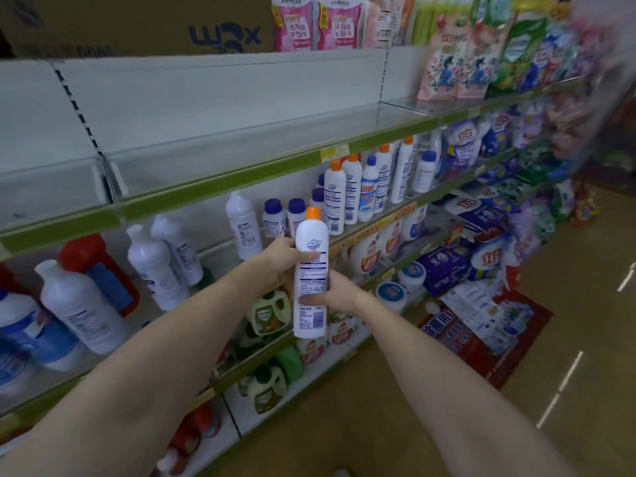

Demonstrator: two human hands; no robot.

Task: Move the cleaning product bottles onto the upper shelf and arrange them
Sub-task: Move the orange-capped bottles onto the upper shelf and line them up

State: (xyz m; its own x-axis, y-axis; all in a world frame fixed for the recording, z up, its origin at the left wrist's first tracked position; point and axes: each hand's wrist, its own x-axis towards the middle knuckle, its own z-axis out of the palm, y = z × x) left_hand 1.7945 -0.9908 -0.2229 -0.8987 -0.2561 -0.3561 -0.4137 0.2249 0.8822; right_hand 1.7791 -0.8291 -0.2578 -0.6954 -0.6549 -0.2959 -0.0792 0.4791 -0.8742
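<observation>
Both hands grasp one upright white bottle (311,277). The left hand (280,258) grips higher; the right hand (335,290) wraps lower down.

Both hands hold one white bottle with an orange cap (311,273) upright in front of the shelves — the left hand (280,254) grips its upper part, the right hand (339,292) its lower part. Just behind, more white bottles (351,191) stand on the middle shelf (375,223) — the upper shelf (241,173) lies above them.

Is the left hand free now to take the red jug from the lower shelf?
Probably not: the left hand grips the orange-capped bottle together with the right hand, and white bottles stand partly before the red jug.
</observation>
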